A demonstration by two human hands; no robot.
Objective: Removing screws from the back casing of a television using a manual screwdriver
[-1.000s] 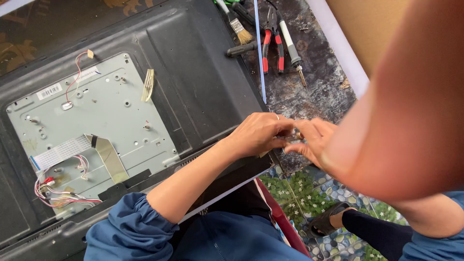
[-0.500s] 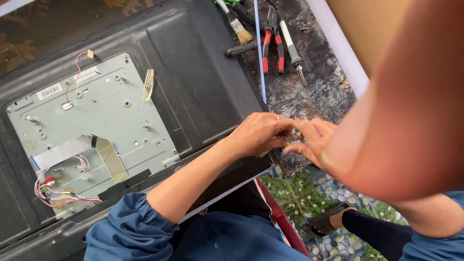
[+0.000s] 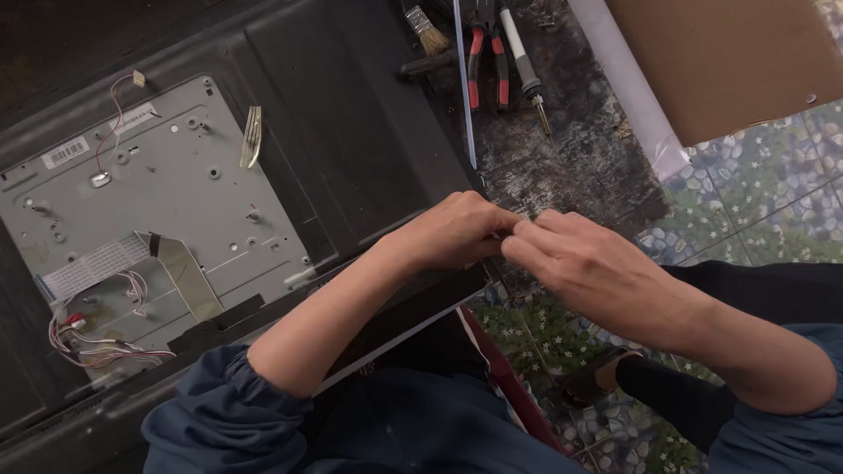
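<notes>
Head view: both hands (image 3: 536, 250) at television (image 3: 351, 132) corner, long edge running diagonally.

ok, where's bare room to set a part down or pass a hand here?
Free: the dark worn bench top between the soldering iron and the white strip; the black back cover between the grey metal plate and the brush. Crowded: the cover's corner, where left hand and right hand meet, and the tool cluster by the red-handled pliers.
</notes>
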